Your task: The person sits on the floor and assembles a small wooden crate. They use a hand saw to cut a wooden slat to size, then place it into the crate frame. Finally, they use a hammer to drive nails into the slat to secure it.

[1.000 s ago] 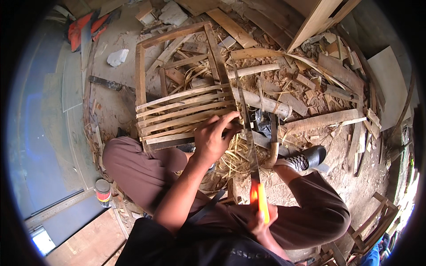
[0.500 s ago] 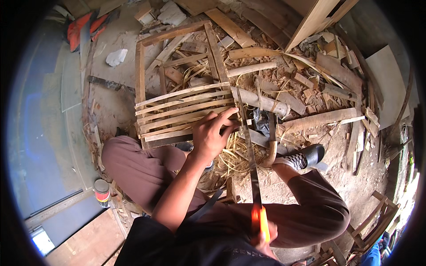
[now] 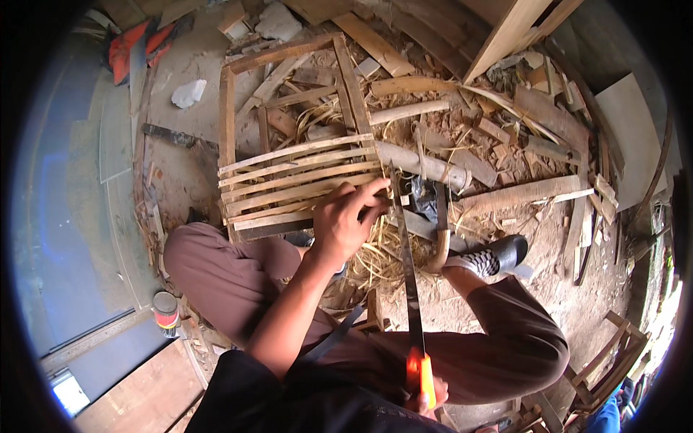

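Observation:
My left hand [image 3: 348, 216] grips the near right corner of a slatted wooden frame [image 3: 289, 177] that lies on the ground in front of my knees. My right hand [image 3: 426, 393], close to my body at the lower edge, is shut on the orange handle of a hand saw [image 3: 408, 267]. The saw's long thin blade reaches forward to the frame's edge, right beside my left fingers. A pile of pale wood strips [image 3: 375, 256] lies under the blade.
Scrap timber and offcuts [image 3: 491, 130] cover the ground ahead and to the right. My shoe [image 3: 491, 256] rests near a round log [image 3: 426, 162]. A small can [image 3: 166, 310] stands at my left. An orange bag [image 3: 137, 43] lies far left.
The saw has been drawn back toward my body, the handle sinking lower in view. My left hand has stayed on the frame's corner.

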Action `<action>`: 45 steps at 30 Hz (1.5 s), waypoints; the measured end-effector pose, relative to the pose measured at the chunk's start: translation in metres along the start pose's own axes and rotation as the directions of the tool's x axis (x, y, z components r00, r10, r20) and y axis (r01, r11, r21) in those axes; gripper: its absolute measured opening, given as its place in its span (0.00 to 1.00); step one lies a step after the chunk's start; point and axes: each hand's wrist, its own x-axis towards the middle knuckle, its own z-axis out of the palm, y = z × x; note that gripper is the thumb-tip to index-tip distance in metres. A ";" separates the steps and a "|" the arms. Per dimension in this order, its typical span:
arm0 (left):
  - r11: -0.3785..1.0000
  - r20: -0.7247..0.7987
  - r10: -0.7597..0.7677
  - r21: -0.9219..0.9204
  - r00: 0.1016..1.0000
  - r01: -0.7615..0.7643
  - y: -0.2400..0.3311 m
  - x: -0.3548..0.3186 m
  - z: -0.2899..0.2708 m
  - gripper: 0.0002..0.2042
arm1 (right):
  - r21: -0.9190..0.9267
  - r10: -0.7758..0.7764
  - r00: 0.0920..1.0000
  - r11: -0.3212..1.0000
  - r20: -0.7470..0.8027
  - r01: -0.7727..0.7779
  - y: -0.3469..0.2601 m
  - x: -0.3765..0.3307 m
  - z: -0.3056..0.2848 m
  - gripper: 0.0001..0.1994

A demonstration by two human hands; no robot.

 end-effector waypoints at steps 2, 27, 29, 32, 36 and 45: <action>1.000 0.034 -0.016 0.024 0.999 0.015 0.001 -0.001 -0.005 0.28 | 0.024 -0.021 0.997 1.000 0.077 0.020 0.009 0.031 0.013 0.30; 1.000 0.006 -0.015 0.018 1.000 0.015 0.003 0.001 -0.003 0.27 | 0.078 -0.040 0.999 0.996 -0.037 0.043 0.015 0.025 0.020 0.32; 1.000 0.001 -0.013 0.017 1.000 0.013 0.001 0.001 -0.001 0.25 | 0.072 -0.070 0.996 0.995 -0.048 0.073 0.028 0.060 0.044 0.31; 0.999 -0.041 -0.021 -0.043 0.999 0.019 -0.002 -0.004 0.006 0.24 | 0.271 -0.032 0.999 0.962 0.030 0.023 0.007 0.138 0.070 0.30; 0.999 -0.026 0.053 -0.002 0.998 -0.053 0.000 0.001 0.000 0.19 | 0.376 -0.187 0.962 0.892 -0.198 0.251 -0.021 0.139 0.069 0.36; 0.996 -0.019 0.087 0.012 0.996 -0.087 -0.003 -0.002 0.001 0.06 | 0.214 -0.077 0.997 0.974 0.014 0.072 0.022 0.112 0.052 0.30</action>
